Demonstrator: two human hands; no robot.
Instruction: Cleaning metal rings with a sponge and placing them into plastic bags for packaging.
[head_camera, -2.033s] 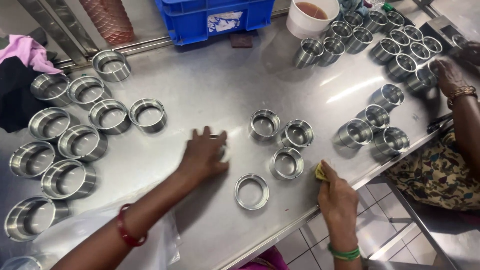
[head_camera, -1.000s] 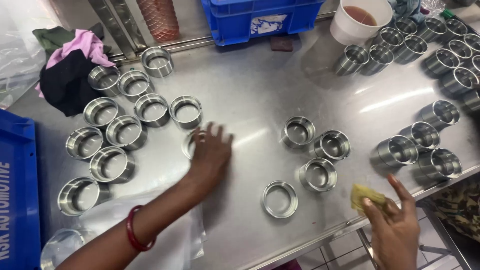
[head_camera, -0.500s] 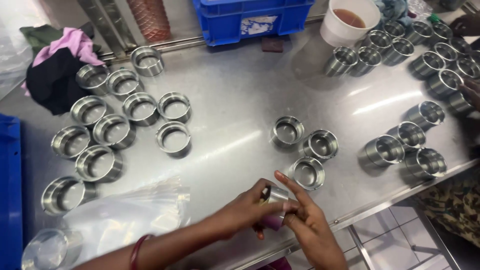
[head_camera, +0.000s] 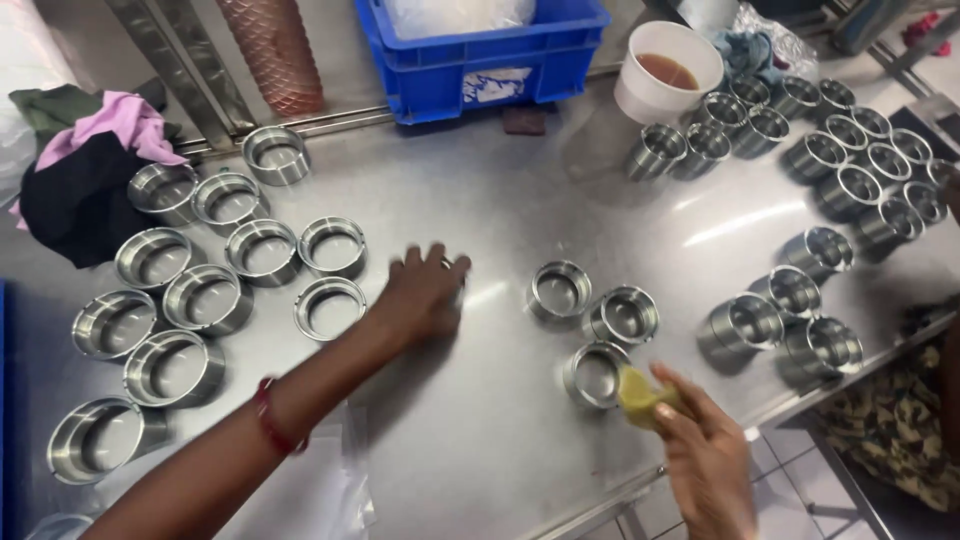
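A broad stainless-steel desk (head_camera: 500, 440) fills the view, backed at the far edge by a blue crate (head_camera: 480, 50) and a white cup of brown liquid (head_camera: 665, 75). A heap of dark and pink cloth (head_camera: 85, 170) is seen at the far left.

Short metal rings are laid out in groups. A cluster of them (head_camera: 200, 290) is set open side up at the left, seemingly kept apart from the three rings (head_camera: 595, 320) near the middle and from the many cups (head_camera: 850, 170) crowded at the right and far right.

The left hand (head_camera: 425, 295) is laid flat on the desk with fingers spread, palm down; a ring looks to be covered beneath it, though this cannot be told for certain. It rests just right of the left cluster, the nearest ring (head_camera: 330, 305) lying just beside it.

The right hand (head_camera: 700, 450) is held near the front edge, its fingers pinched together on a yellow pad (head_camera: 638, 395), which is pressed against the rim of the nearest middle ring (head_camera: 595, 372), probably for wiping it.
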